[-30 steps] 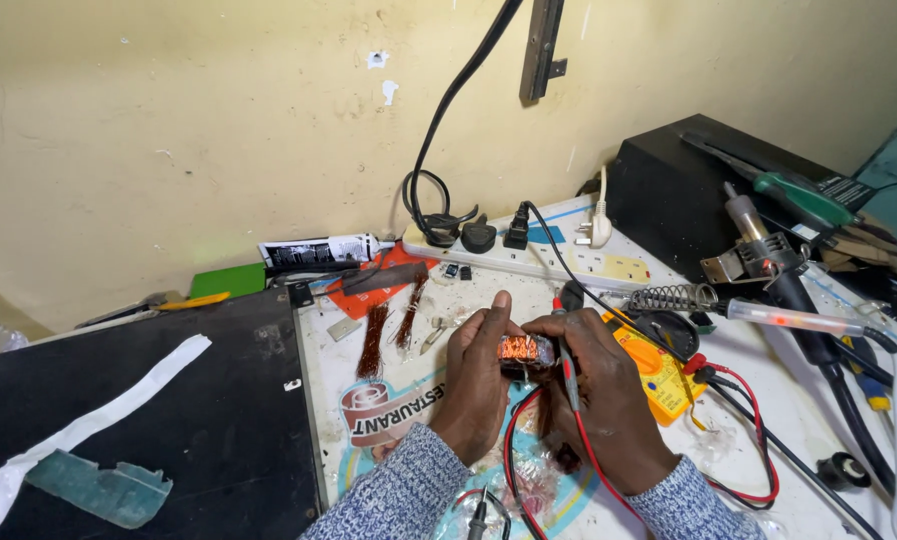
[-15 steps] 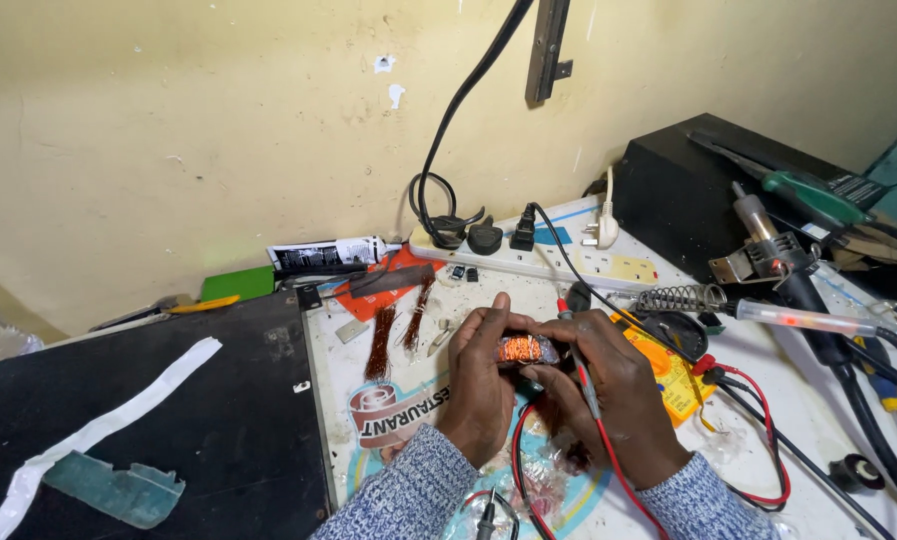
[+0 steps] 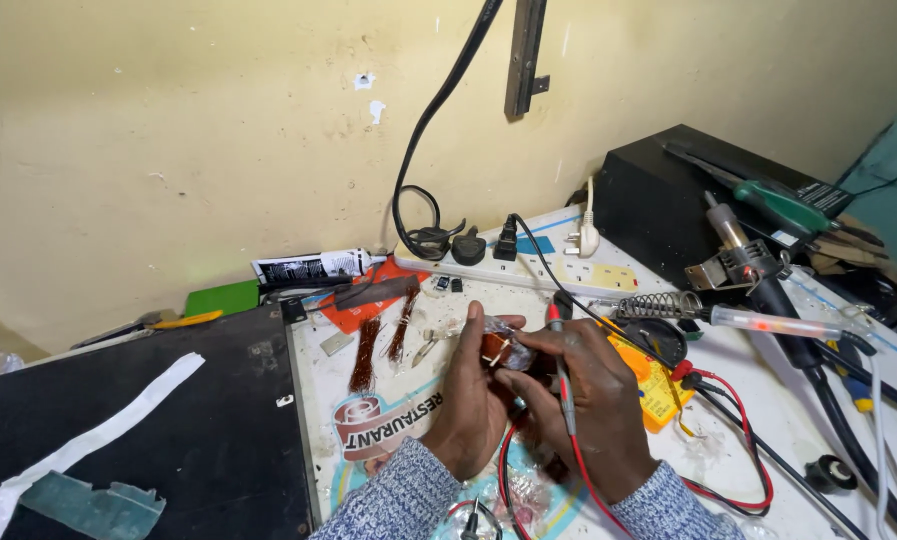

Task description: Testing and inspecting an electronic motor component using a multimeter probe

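Note:
My left hand (image 3: 473,395) grips a small copper-wound transformer (image 3: 496,349) over the white bench. My right hand (image 3: 598,400) holds a red multimeter probe (image 3: 561,365), its tip up beside the transformer, with the fingers also against the part. A red lead (image 3: 738,440) and a black lead loop from the probes to the yellow multimeter (image 3: 658,375), which lies just right of my right hand. Both wrists are in grey knit sleeves.
Two bundles of copper wire (image 3: 383,340) lie left of my hands. A white power strip (image 3: 538,262) with plugs runs along the wall. A soldering iron (image 3: 768,290) and screwdrivers rest by a black box (image 3: 668,200) at right. A black panel (image 3: 138,430) covers the left.
The camera has drifted slightly. My hands stay together on the transformer, and the red probe now stands more upright beside it.

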